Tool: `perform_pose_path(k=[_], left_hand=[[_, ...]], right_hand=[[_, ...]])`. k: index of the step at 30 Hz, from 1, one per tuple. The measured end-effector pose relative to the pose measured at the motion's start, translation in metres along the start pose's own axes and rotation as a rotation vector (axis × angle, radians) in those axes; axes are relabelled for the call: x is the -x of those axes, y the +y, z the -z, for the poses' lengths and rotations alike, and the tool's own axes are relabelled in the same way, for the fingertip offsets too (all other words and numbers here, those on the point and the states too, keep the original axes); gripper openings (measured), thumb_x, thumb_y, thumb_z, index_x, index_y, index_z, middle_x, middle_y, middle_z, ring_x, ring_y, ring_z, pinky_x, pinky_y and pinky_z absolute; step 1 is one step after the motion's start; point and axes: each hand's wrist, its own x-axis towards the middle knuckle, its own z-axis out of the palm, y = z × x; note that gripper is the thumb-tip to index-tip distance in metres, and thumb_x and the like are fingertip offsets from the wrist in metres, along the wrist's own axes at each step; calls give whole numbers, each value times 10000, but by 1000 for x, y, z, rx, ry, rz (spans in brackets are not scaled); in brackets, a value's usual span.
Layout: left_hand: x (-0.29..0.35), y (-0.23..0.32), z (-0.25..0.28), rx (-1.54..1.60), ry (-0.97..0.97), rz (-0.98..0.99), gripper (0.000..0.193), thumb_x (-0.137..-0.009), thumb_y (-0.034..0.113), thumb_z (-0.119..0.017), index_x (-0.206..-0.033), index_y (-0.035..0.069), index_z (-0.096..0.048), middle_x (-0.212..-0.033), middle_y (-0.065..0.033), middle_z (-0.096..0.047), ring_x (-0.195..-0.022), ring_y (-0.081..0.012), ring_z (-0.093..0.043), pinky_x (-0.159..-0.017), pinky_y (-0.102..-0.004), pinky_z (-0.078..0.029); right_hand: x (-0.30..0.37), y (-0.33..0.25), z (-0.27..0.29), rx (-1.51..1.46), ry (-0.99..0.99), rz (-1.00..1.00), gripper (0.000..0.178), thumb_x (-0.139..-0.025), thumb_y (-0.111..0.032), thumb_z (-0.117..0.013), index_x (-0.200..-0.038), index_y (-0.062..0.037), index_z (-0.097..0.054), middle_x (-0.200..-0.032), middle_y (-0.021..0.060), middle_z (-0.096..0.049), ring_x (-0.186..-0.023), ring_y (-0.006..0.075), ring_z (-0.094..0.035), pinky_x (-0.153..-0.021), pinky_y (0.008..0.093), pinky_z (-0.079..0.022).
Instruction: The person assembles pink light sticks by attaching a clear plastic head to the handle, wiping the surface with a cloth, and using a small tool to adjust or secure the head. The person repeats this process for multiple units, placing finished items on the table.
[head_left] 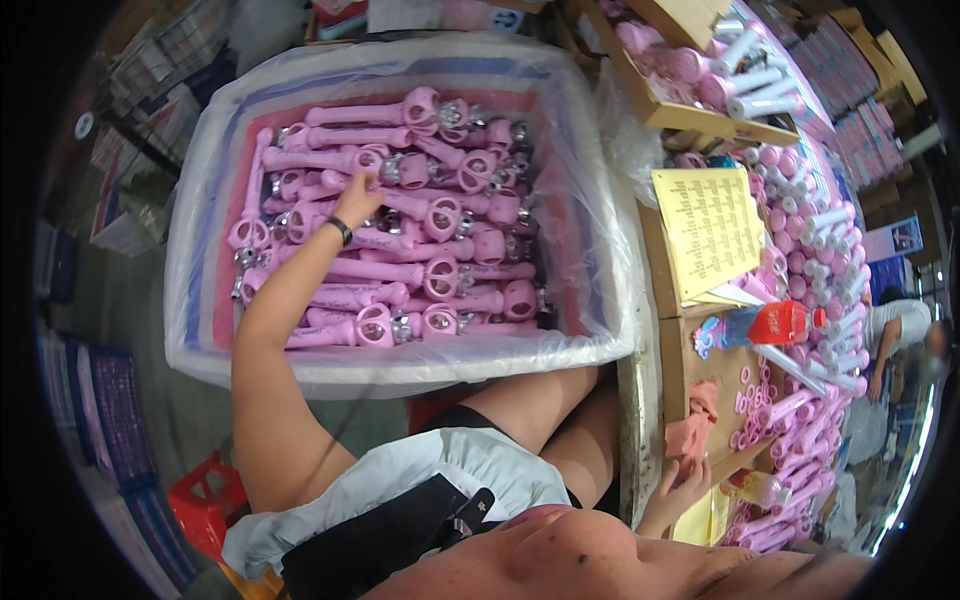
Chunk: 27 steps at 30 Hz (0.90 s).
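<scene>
A large plastic-lined bin [400, 372] in front of me is filled with pink toy wands [345, 270], which have long handles and round open-work heads with silvery parts. Reaching into it from the left, my left hand [358, 203] has its fingers closed at one of the wands in the upper middle of the pile; the fingers partly hide the grip. On the bench at my right lies a crumpled orange cloth [690, 432]. My right hand [686, 492] rests at the cloth's near end, fingers loosely stretched and apart, and no object shows in it.
A yellow printed sheet [708, 235] and a red-labelled bottle [770, 325] are on the bench [680, 355]. Beyond them lie pink rings [750, 405] and heaped pink and white wand parts [815, 260]. A cardboard box [690, 110] stands farther back. A red crate [208, 500] is at lower left.
</scene>
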Motion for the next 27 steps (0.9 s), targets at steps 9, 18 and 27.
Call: perform_pose_path(k=[9,18,27], left_hand=[[-92,-27,-56,-541,13,-209,350,-837,320,-528,-1049,49,-592,-1008,-195,-607,-969,-383,-555,-852,-478,-419],[-72,-39,-48,-1113,-101,-432,223,-823,183,-568,-1020,108,-640,-1266,-99,-514,-1211,-257,-447,-1049,-534,-253],[-3,77,68,-749,623,-571,419,-757,247,-709,-1164,243,-613,-1328,-110,-461,-1187,-268,-487,-1026,-576,-236]], right_hand=[[-5,-12,-19,-5,112,-45,423,-745,-133,-675,-1120,1,-532,-1173,202,-524,-1060,376,-505,-913,437,-397],[-8,-15,-10,33,212,-69,414,-711,-160,-691,-1092,-80,-549,-1180,133,-491,-1125,333,-448,-965,508,-306],[-17,-69,-13,-566,250,271,374,-684,-58,-672,-1044,-98,-579,-1174,106,-499,-1097,304,-468,-936,445,-369]])
